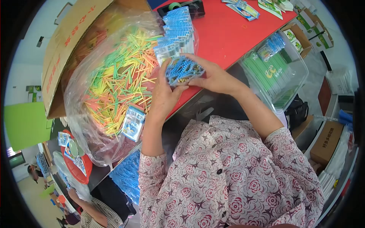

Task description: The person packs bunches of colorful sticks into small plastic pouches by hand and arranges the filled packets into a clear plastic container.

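Between my two hands, above the near edge of the red tabletop, is a bundle of small blue-edged packets (184, 71). My left hand (164, 93) is closed around its left side, thumb toward me. On the right side, my right hand (217, 78) grips it with fingers over the far edge and thumb at the near corner. A fanned stack of blue and white packets (176, 32) lies just beyond. To the left, a clear plastic bag (78, 91) holds many green, yellow and orange sticks (121, 76). One blue and white packet (133, 123) rests on the bag's near side.
A cardboard box (70, 41) stands behind the bag. A tape dispenser (186, 8) and loose packets (245, 9) lie on the red tabletop (224, 36). At right is a clear plastic bin (300, 72) with green packs. Another person's arm (89, 209) shows lower left, near a red basket (78, 167).
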A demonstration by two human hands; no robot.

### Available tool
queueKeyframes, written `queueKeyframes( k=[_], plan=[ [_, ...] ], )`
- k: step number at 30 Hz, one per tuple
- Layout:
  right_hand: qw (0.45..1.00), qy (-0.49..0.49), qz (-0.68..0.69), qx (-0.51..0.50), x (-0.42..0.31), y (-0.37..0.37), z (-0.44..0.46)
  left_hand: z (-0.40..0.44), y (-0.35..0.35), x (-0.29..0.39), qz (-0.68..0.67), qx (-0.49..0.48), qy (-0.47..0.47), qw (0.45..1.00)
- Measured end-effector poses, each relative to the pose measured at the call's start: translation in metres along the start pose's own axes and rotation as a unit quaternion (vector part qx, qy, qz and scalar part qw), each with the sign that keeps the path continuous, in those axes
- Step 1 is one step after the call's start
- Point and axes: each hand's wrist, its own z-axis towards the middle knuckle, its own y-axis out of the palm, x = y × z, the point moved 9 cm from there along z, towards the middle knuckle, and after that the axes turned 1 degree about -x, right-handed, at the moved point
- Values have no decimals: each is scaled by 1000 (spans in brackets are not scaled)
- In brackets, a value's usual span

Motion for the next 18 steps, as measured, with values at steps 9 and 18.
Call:
queueKeyframes(
  k=[9, 18],
  plan=[
    [992, -85, -55, 79, -19, -29, -20, 0, 10, 9, 26, -68, -46, 996],
    [984, 9, -107, 140, -16, -103, -84, 29, 98, 88, -45, -174, -9, 984]
  ],
)
